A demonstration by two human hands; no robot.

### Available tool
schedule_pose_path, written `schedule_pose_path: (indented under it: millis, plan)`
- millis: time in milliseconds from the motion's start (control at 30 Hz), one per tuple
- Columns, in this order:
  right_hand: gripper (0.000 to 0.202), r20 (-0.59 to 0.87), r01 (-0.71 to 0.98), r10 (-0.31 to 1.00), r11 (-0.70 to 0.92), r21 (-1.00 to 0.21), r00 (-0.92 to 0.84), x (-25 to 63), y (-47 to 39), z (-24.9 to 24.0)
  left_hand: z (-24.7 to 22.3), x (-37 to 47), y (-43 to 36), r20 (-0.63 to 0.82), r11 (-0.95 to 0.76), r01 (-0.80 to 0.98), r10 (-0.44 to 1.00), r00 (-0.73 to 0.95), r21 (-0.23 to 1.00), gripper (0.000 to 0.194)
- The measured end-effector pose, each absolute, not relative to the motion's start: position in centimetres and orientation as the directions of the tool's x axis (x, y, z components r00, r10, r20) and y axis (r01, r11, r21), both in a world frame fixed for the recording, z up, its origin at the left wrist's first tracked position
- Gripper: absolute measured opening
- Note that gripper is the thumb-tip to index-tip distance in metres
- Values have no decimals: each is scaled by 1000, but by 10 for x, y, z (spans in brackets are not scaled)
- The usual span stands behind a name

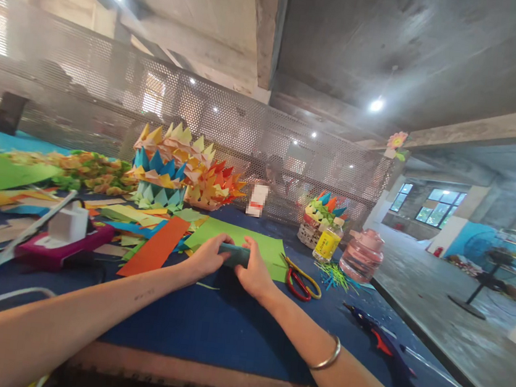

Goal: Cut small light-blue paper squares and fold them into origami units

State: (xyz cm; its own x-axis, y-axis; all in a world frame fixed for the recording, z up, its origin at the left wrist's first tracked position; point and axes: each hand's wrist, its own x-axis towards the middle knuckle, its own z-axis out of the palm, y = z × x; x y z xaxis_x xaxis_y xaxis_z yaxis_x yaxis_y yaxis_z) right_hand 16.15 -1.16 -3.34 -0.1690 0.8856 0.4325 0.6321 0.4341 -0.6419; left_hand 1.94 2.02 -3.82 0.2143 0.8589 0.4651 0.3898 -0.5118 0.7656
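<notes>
Far left of the hands: loose paper strips and sheets, a white box (67, 223) sitting on a magenta case (63, 248), thin white cables crossing in front. Nearer in, an orange paper strip (155, 247) lies diagonally just left of the left hand, apart from it. Beyond the hands, spiky folded-paper models (181, 169) stand against the mesh screen, well out of reach of the working zone.

Left hand (207, 256): fingers curled, pinching the left end of a small dark teal folded paper piece (235, 255). Right hand (254, 272): likewise pinching the right end, thumb on top; metal bangle (329, 354) on that forearm. The piece is held between both hands, low over or on the green sheet (234, 235), which lies flat under it on the blue table cover (206, 324). Grip at both ends likely keeps the fold tight and square; cannot tell whether the piece touches the sheet.

Right of the right hand: red-and-yellow scissors (300, 280), just beside the wrist, closest obstacle. Further right, green paper slivers (334, 278), a yellow-label bottle (328, 240), a pink jar (361, 256). Near right, a blue glue gun (374, 336) lies alongside the forearm, apart from it.
</notes>
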Motion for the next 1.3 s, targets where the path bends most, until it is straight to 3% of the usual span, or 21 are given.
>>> schedule_pose_path:
  millis: [167, 300, 433, 633, 900, 1100, 1300]
  plan:
    - [24, 545, 687, 814, 513, -515, -199, 161, -14, -27, -36, 20, 18, 471, -515, 384, 857, 210, 766, 14]
    - [10, 589, 742, 778, 525, -416, -220, 162, -17, -21, -39, 20, 20, 488, -541, 370, 841, 233, 756, 14]
    - [9, 568, 749, 790, 518, -413, -232, 163, -19, -19, -37, 20, 19, 488, -537, 301, 843, 227, 788, 21]
    - [9, 561, 770, 802, 486, -413, -205, 163, -21, -18, -30, 18, 15, 325, -334, 27, 930, 172, 942, 49]
    - [13, 539, 755, 812, 494, -430, -225, 161, -20, -19, -43, 20, 23, 422, -459, 90, 865, 272, 884, 56]
    - [15, 544, 744, 801, 519, -421, -250, 160, -21, -19, -48, 20, 29, 442, -480, 32, 831, 337, 877, 60]
    - [13, 565, 756, 788, 519, -399, -242, 162, -19, -21, -40, 21, 21, 414, -440, 39, 869, 272, 897, 52]
